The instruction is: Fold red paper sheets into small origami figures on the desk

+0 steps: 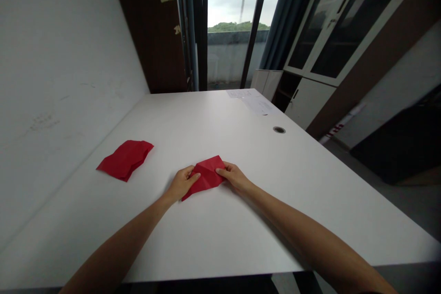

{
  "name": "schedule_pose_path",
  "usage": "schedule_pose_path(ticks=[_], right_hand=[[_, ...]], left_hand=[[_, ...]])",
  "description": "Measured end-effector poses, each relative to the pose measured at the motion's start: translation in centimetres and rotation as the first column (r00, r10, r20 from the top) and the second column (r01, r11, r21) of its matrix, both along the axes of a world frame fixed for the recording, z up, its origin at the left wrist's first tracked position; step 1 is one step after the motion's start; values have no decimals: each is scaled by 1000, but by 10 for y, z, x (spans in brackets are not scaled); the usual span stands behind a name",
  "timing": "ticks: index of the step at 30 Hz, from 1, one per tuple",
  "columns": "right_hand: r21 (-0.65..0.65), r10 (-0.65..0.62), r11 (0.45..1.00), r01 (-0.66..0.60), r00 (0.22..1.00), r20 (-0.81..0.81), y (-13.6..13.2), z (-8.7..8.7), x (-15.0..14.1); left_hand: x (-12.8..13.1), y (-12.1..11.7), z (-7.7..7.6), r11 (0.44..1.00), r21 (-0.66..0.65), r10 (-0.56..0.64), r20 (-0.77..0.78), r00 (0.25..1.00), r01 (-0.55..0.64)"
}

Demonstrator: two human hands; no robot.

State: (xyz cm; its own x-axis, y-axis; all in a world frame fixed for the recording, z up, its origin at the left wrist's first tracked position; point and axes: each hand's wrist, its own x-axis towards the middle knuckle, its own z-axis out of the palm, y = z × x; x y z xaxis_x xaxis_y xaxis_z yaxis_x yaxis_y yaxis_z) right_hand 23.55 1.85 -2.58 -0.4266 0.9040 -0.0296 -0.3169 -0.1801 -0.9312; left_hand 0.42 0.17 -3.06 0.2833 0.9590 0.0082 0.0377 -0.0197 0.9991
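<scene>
Between my two hands is a folded sheet of red paper (207, 176), creased across its middle and low over the white table. My left hand (182, 182) grips its left end, thumb on top and fingers curled underneath. At the right end my right hand (234, 176) pinches it the same way, the thumb pressing near the upper crease. Further left on the table lies more red paper (126, 160), folded with uneven edges, apart from both hands. The undersides of the held paper and most of my fingertips are hidden.
The white table (193, 124) meets a wall (69, 55) on the left. Printed papers (255, 102) lie at its far right corner, near a round cable hole (279, 129). Beyond stand a glass door (227, 55) and a cabinet (320, 32).
</scene>
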Motion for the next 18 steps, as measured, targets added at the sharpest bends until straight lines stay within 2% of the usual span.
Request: schedule_pose_path(ticks=[9,18], right_hand=[[-18,-3,1000,3,1000,-20,1,-1,-1],[18,-19,1000,19,1000,7,0,-1,0]], left_hand=[[2,-5,10,1000,7,18,-16,1000,-18],[0,-3,5,1000,-1,-23,-9,1000,23]])
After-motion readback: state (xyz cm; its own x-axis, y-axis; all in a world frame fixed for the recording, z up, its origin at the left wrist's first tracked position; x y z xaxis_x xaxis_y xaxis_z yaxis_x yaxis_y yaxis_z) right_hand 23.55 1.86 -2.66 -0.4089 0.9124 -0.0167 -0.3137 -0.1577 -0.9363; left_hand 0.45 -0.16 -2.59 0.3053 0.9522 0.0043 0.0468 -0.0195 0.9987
